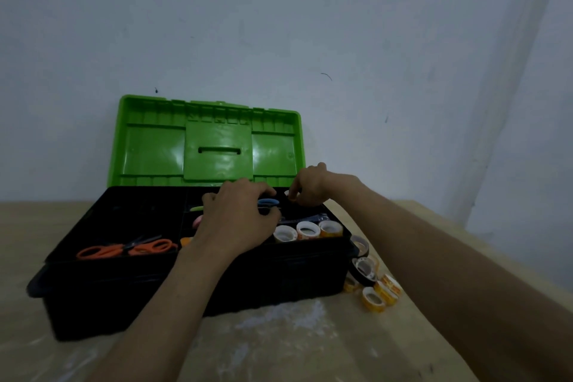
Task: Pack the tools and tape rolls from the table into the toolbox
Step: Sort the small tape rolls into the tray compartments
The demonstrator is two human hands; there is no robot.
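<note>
Reaching in from the near edge, both bare forearms cross the bench (279, 347) and pass over the front wall of the black toolbox (139, 291). Noted: the left grip (238, 214) is palm down over the middle tray compartments, fingers curled about a blue-handled tool (268, 202). Cannot tell whether it actually holds the tool. Farther back, the right grip (307, 189) has its wrist arched and fingertips pointing down, pinching a small pale roll (287, 194) over the far right compartment.

Edges and room: the toolbox sits at a slight slant to the near edge, with white-smeared bench in front of it. A cluster of loose tape rolls (389, 287) lies on the bench just beside the box's right end, between it and the right forearm. In the tray, orange scissors (124, 250) lie flat in the long left compartment. In the front right compartment stand three tape rolls (307, 236) side by side, with a silver wrench (311, 218) just behind them. The green lid (155, 149) stands upright at the back, before the wall (341, 25).

Writing: there is raised lettering along the lid's upper rib, too blurred to read.
</note>
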